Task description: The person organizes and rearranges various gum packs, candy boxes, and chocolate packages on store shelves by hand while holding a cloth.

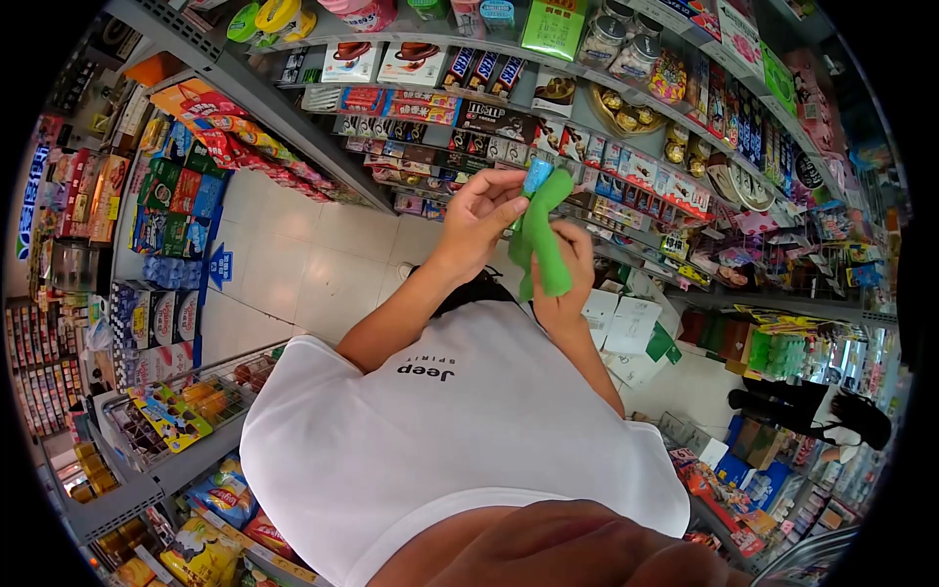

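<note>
My left hand point(479, 223) is closed, its thumb and fingers pinched on a small light-blue packet point(536, 177). The packet's exact kind cannot be made out. A soft bright green cloth point(544, 245) hangs right beside the packet and touches it. My right hand point(569, 279) is closed around the lower part of this cloth, with some fingers hidden behind it. Both hands are raised in front of my chest, close together, before shelves of sweets.
Ahead, shelves point(626, 210) hold chocolate bars, jars and boxes. Snack racks point(161, 479) stand at left. Opened white cardboard boxes point(631, 323) are low at right, near the tiled floor point(293, 249). Another person point(817, 411) in dark clothing is farther right.
</note>
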The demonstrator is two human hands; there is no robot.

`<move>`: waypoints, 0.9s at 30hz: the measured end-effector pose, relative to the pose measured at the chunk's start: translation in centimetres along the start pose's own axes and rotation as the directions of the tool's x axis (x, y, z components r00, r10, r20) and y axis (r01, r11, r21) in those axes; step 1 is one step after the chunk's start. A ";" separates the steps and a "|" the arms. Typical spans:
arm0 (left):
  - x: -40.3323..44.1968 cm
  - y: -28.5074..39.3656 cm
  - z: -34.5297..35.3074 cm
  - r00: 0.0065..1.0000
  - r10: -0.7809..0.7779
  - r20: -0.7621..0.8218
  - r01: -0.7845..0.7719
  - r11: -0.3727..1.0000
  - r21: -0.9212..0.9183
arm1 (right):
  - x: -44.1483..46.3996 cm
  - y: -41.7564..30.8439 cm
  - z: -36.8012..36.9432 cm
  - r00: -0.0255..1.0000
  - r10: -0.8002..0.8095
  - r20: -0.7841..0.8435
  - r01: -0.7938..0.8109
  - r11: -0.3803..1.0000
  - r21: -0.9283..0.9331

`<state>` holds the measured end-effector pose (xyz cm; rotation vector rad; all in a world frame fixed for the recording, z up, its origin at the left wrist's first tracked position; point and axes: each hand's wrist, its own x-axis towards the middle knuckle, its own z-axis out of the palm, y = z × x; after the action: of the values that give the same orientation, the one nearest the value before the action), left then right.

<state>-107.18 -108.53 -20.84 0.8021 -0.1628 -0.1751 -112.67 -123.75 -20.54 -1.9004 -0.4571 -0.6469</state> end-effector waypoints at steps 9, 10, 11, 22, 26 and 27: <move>-1.0 -0.1 -0.4 0.998 -0.051 0.048 0.049 0.998 0.033 | 0.3 0.0 0.0 0.993 0.033 -0.110 -0.039 0.997 -0.059; -1.0 -0.1 -0.3 0.998 -0.030 0.062 0.027 0.998 0.050 | 0.7 0.1 0.0 0.990 0.058 -0.132 -0.065 0.997 -0.049; -1.0 -0.1 -0.2 0.998 -0.027 0.054 0.025 0.999 0.037 | 0.9 0.4 0.4 0.981 0.097 -0.167 -0.096 0.995 0.015; -1.5 -0.1 -1.1 0.992 -0.096 0.081 0.089 0.993 0.081 | -0.6 0.4 0.6 0.980 0.133 -0.146 -0.133 0.991 0.010; -1.5 -0.2 -0.8 0.997 -0.044 0.068 0.035 0.991 0.127 | -0.2 0.6 0.6 0.979 0.138 -0.149 -0.135 0.990 0.032; -1.3 -0.1 -0.9 0.998 -0.044 0.054 0.037 0.991 0.132 | -0.3 0.6 0.5 0.984 0.137 -0.112 -0.134 0.990 0.035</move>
<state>-108.26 -107.71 -21.59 0.9318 -0.2133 -0.2274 -112.48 -123.50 -21.31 -1.8403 -0.2602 -0.6523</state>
